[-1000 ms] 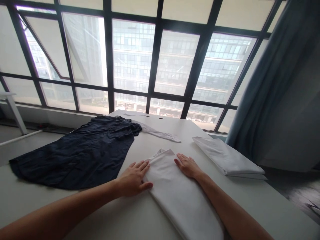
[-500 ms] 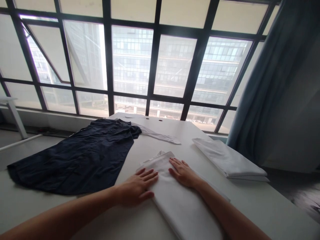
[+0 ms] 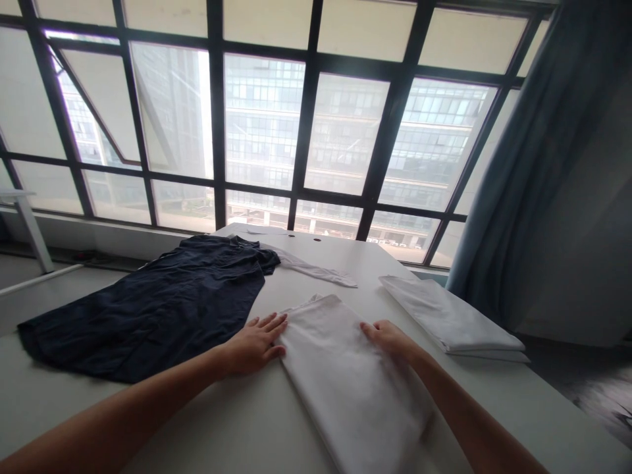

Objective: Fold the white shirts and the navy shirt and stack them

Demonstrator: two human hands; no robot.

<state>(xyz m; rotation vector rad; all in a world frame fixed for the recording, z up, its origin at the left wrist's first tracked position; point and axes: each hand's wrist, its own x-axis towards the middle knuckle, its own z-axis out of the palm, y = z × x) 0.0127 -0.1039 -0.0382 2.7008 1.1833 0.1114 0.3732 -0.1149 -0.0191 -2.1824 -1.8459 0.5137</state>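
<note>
A folded white cloth (image 3: 340, 375) lies on the white table (image 3: 257, 428) in front of me, running diagonally toward my right side. My left hand (image 3: 254, 343) lies flat and open on the table, fingertips touching the cloth's left edge near its far corner. At the cloth's right edge my right hand (image 3: 390, 339) rests palm down, its fingers curled over that edge. Nothing is lifted; the cloth lies flat.
A dark navy garment (image 3: 153, 309) is spread over the table's left part, with a white garment (image 3: 316, 270) partly under its far end. A second folded white cloth (image 3: 449, 316) sits at the right edge. Windows stand behind; a blue curtain (image 3: 538, 164) hangs at the right.
Both hands slid apart from the top of the cloth to its two side edges. The left hand went left, the right hand went right.
</note>
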